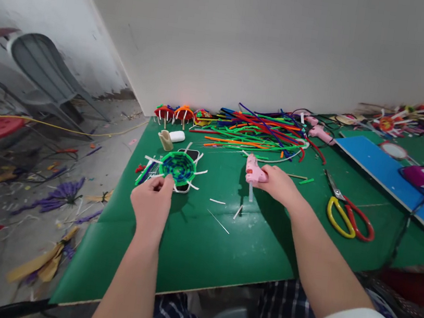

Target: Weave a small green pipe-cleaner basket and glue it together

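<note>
Pinched in my left hand [154, 195] is the near edge of a round green-and-blue woven disc [177, 168], with white strips sticking out around its rim. Partly hidden under the disc lies a phone [182, 188]. My right hand [277, 183] is closed around a pink hot glue gun [254, 170], and a clear glue stick [250, 192] pokes out of it toward me. Between my hands, small white strips [217, 201] lie on the green table [199, 252]. A beige clip-like piece [165, 140] and a white rounded case [177, 136] are just beyond the disc.
Many coloured pipe cleaners [255, 128] are heaped at the back, beside finished-looking orange pieces [184, 113]. Scissors [341, 211] with yellow and red handles lie to the right, near a blue board [399, 177]. Another pink glue gun [321, 134] rests behind.
</note>
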`<action>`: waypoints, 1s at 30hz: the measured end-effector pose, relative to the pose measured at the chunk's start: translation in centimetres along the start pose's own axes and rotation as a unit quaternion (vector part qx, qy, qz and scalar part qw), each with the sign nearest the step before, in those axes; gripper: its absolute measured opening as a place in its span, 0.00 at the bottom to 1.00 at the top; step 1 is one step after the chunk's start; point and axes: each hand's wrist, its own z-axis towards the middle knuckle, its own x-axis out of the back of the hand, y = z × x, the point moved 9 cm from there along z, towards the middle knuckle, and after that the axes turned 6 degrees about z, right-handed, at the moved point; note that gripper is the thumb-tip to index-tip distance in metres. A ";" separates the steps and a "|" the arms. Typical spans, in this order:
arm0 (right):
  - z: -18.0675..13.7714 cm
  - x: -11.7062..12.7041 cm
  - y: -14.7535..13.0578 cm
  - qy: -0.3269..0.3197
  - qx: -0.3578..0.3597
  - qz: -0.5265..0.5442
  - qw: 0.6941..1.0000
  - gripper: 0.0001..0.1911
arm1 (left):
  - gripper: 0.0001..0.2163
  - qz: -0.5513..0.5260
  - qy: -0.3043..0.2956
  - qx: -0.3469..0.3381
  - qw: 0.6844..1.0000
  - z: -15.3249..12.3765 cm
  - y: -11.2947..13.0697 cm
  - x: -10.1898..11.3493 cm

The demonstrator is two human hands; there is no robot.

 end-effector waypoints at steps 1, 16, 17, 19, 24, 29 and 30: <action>-0.1 -0.6 0.2 -0.029 0.002 -0.014 0.999 0.19 | 0.16 -0.006 0.001 0.002 1.000 0.0 0.0 0.0; 0.0 -1.1 1.0 -0.074 0.006 -0.079 0.994 0.23 | 0.16 -0.035 -0.013 0.007 0.999 -0.1 0.1 -0.2; -0.1 -1.0 1.1 -0.077 0.006 -0.070 0.995 0.24 | 0.16 -0.038 -0.014 0.008 0.999 -0.1 0.1 -0.2; -0.2 -0.3 0.8 -0.067 0.021 -0.050 0.996 0.26 | 0.16 -0.045 -0.016 0.008 0.999 -0.1 0.1 -0.3; -1.2 2.9 -3.1 0.022 0.136 0.056 0.989 0.11 | 0.15 -0.045 -0.024 0.001 0.999 -0.1 0.2 -0.4; -3.7 -1.1 -8.2 -0.168 0.230 0.093 0.954 0.04 | 0.16 -0.036 -0.026 -0.014 0.999 -0.2 0.7 -0.4; -4.2 -2.0 -8.7 -0.196 0.237 0.082 0.948 0.05 | 0.16 -0.033 -0.027 -0.017 0.999 -0.2 0.8 -0.5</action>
